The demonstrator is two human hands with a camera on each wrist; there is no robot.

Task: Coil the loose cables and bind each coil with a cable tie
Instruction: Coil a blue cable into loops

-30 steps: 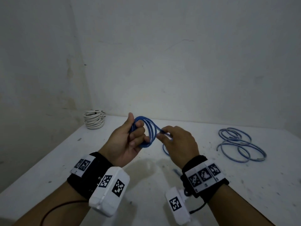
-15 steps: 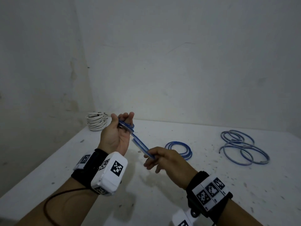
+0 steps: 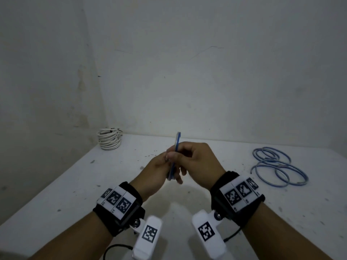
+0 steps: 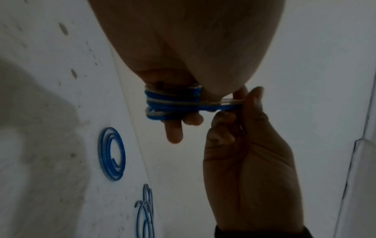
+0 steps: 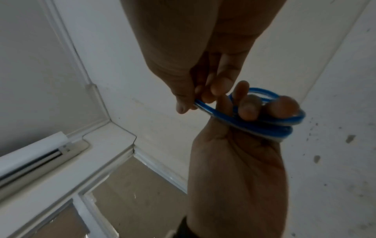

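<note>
I hold a small blue cable coil [image 3: 177, 140] edge-on above the white table [image 3: 78, 186], between both hands. My left hand [image 3: 169, 163] has its fingers curled through the blue coil [image 5: 264, 127]. My right hand [image 3: 181, 156] pinches the rim of the blue coil [image 4: 173, 104] between thumb and fingertips [image 5: 203, 99]. A pale, translucent strand [image 4: 230, 101] runs along the coil toward the right hand; I cannot tell what it is. In the head view the hands hide most of the coil.
A wound white cable coil [image 3: 109, 140] stands in the back left corner. A loose blue cable [image 3: 277, 166] sprawls in several loops at the right. Another small blue coil [image 4: 112, 154] lies flat on the table beyond my hands. Walls close the back and left.
Half a second ago my hands were apart with the blue cable stretched between them. They have come together at the centre, and the coil now stands upright between them.
</note>
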